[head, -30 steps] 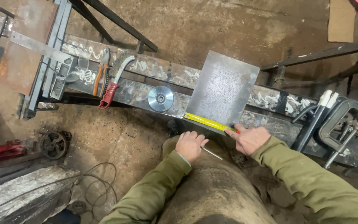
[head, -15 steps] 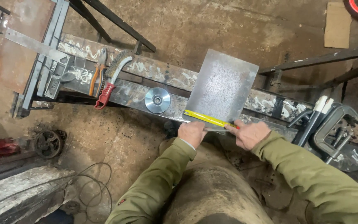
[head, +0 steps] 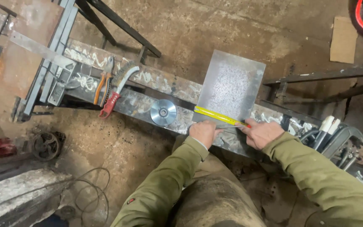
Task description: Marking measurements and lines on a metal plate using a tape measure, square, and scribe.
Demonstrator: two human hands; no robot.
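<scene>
Steel sheet [head: 231, 86] lies on the counter [head: 148, 90]; left hand [head: 203, 132] pins the yellow tape [head: 219, 116] along its near edge, right hand [head: 260, 133] pinches a scriber [head: 230, 126]. Tape could slip, skewing the mark

Metal workshop, steel bench [head: 148, 80] (spattered), pliers [head: 103, 80]

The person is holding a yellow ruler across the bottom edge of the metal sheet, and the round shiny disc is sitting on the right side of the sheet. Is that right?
Not quite. The head view shows the round shiny disc on the left side of the metal sheet, not the right. The rest holds: the left hand and right hand hold the yellow ruler across the sheet's bottom edge.
</scene>
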